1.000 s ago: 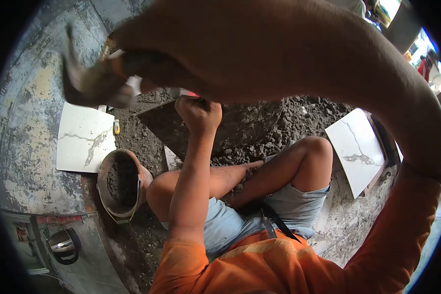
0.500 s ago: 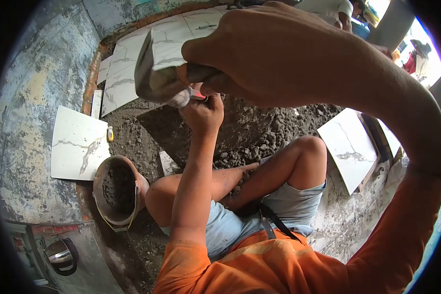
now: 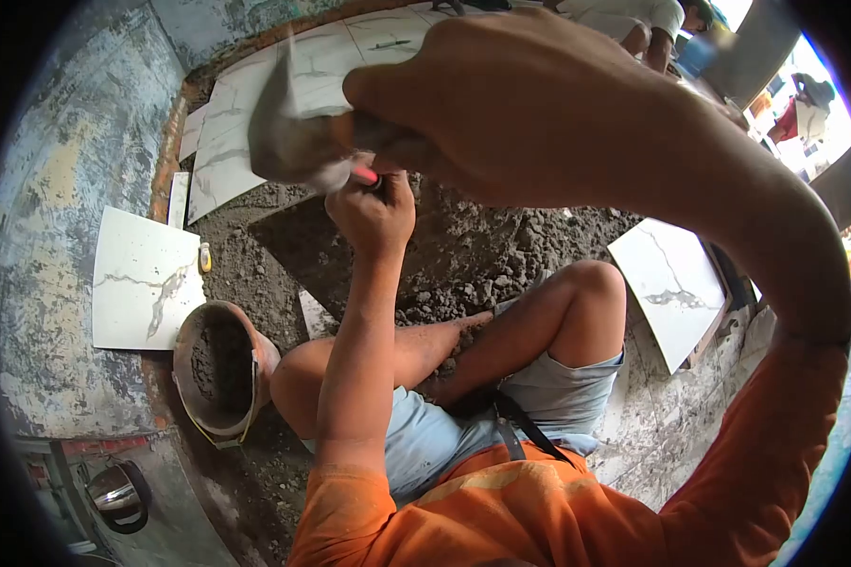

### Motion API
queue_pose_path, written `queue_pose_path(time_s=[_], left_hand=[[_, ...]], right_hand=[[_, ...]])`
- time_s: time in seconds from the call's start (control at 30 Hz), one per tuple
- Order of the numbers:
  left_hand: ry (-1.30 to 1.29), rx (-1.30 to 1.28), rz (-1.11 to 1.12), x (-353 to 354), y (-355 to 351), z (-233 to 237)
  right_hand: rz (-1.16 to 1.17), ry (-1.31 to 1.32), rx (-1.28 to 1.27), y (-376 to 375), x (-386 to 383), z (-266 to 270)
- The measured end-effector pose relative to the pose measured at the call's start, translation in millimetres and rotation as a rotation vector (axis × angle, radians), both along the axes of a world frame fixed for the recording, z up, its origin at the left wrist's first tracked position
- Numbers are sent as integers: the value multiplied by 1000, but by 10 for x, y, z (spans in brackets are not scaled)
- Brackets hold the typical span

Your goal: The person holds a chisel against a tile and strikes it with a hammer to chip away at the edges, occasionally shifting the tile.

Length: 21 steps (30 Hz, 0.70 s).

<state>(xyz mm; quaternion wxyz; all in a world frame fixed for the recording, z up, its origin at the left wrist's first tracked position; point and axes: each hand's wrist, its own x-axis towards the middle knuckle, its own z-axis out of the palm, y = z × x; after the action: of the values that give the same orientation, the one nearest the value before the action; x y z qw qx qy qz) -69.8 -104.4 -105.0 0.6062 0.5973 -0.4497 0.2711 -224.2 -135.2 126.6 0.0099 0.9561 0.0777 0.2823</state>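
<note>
My right hand point(image 3: 501, 104) is wrapped around the dark handle of a hammer point(image 3: 298, 142), high in the middle of the view. Motion blurs the hammer's metal head; a thin blade rises from one end, and the rounder end points down. Just below it my left hand point(image 3: 373, 215) is closed around a red-ended tool point(image 3: 364, 175), most of which the fingers hide. The hammer's lower end overlaps the left hand's fingers in this view. Under both hands lies loose grey mortar point(image 3: 463, 246) with a dark, smoother patch.
Laid marble-pattern tiles point(image 3: 246, 123) cover the far floor. A loose tile point(image 3: 132, 274) leans by the left wall near a small yellow-handled tool point(image 3: 205, 257). A bucket of mortar point(image 3: 253, 416) stands beside my knee. More tiles point(image 3: 667, 274) sit at right. Another person point(image 3: 667, 24) crouches behind.
The hammer head is more blurred and has shifted slightly left and up, along with both hands. The whole view has shifted slightly too. The person behind shows more and leans lower.
</note>
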Motion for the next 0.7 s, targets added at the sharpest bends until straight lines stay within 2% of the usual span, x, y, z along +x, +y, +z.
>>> queue_pose_path(time_s=[0.07,0.1,0.13,0.17,0.2,0.27,0.4,0.43,0.47,0.53,0.57,0.6,0.63,0.7], left_hand=[[-17,-72,30,33,-58,57],[-128,-64,116,37,-62,75],[-238,-59,201,43,-79,90],[-226,15,175,93,-53,48],[-226,10,175,99,-75,0],[-7,-5,47,65,-95,-27],[-37,-34,77,2,-81,-14],[-38,-34,78,28,-58,-33],[-111,25,66,72,-23,-48],[-181,93,57,66,1,-106],[-228,35,111,11,-27,-69],[-274,-22,162,-22,-34,-35],[-343,128,255,-19,39,-9],[-308,88,228,85,-16,-148]], right_hand=[[-225,250,-147,23,-42,-24],[-220,247,-151,111,-54,58],[-204,274,6,189,-100,172],[-190,302,164,233,-117,249],[-192,301,160,214,-118,258],[-176,218,105,157,-138,268],[-135,33,14,16,-157,242],[-4,-86,71,-69,-99,64],[-4,-85,72,-84,-110,32],[-173,346,33,-113,-160,-31],[-192,421,-107,-145,-156,-79],[-192,421,-107,-175,-187,-103],[-187,383,-151,-192,-213,-140],[-183,333,-208,-180,-182,-102]])
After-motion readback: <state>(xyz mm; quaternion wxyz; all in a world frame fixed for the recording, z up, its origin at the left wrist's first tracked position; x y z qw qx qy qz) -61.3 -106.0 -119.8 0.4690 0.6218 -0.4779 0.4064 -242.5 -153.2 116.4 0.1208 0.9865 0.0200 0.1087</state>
